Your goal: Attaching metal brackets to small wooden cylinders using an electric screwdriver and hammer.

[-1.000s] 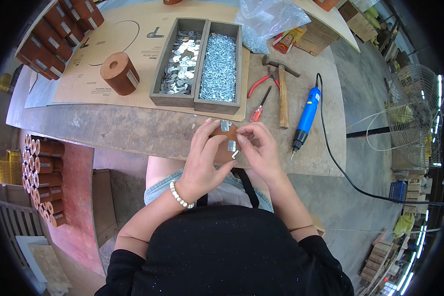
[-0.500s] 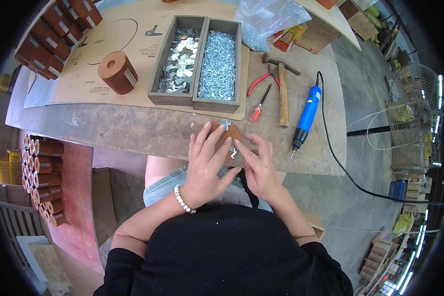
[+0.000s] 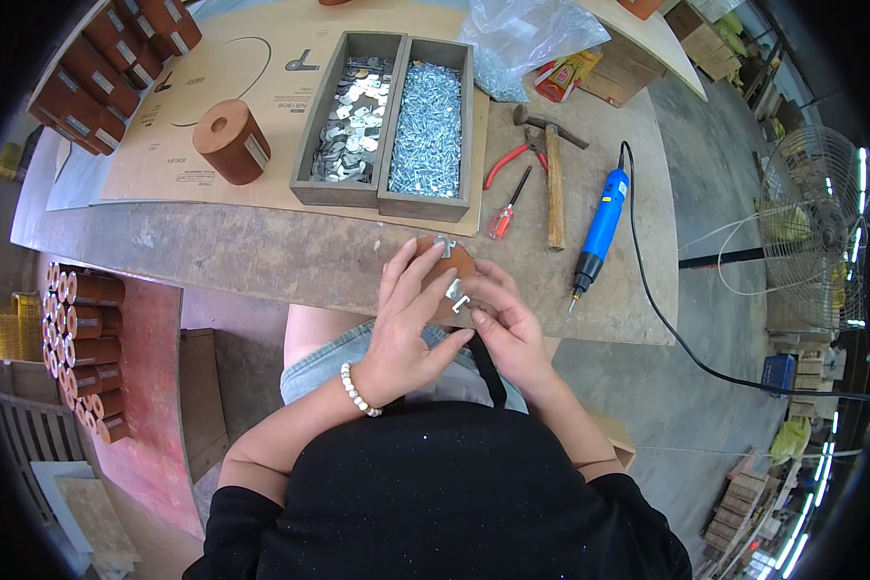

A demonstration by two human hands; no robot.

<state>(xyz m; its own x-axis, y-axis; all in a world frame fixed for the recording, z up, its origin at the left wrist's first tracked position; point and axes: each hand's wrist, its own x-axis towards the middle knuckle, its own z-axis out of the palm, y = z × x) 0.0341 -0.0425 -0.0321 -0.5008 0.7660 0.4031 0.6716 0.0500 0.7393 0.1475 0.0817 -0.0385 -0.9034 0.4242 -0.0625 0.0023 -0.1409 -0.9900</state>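
A reddish-brown round piece (image 3: 461, 261) is at the table's near edge, its sides mostly hidden by my hands. My left hand (image 3: 401, 324), with a beaded bracelet at the wrist, holds it; the fingers reach over its top and the thumb points toward my right hand. Under those fingertips lies a small silver metal clip (image 3: 444, 246) near the far rim. A second silver clip (image 3: 460, 302) sits at the near side of the top. My right hand (image 3: 512, 329) has its thumb and forefinger bent together at this clip.
Two joined wooden trays hold metal clips (image 3: 356, 126) and screws (image 3: 425, 130). A brown cylinder (image 3: 232, 142) stands on cardboard at left. Red pliers (image 3: 517, 159), a hammer (image 3: 555, 184), a screwdriver (image 3: 507, 208) and a blue power screwdriver (image 3: 601, 227) lie right. Stacked cylinders (image 3: 92, 329) are lower left.
My right forefinger has drawn back from the near clip, and the thumb now shows beside it. More of this clip is visible. My left hand has barely moved.
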